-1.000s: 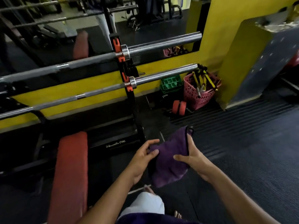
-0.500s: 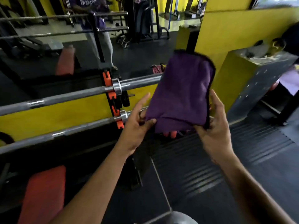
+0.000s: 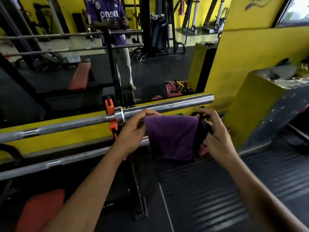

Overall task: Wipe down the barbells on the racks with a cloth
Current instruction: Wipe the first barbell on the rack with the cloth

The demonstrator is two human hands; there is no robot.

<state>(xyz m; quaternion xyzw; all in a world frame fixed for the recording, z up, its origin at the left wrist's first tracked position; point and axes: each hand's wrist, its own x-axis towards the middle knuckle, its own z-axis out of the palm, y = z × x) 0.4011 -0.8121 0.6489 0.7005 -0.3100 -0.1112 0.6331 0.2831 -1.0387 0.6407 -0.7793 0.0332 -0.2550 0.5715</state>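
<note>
Just near of the upper barbell (image 3: 167,105), I note left hand (image 3: 133,129) and right hand (image 3: 215,131) each with grip pinched on the purple cloth (image 3: 170,134); wiping not begun, next: drape it over the sleeve.

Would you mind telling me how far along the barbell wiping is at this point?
Done: nothing on the bars looks wiped yet. In hand: the left hand and right hand both grip the purple cloth, held spread just in front of the upper barbell sleeve; whether it touches the steel is unclear. Left: that sleeve, the upper shaft, and the lower barbell beneath it.
</note>
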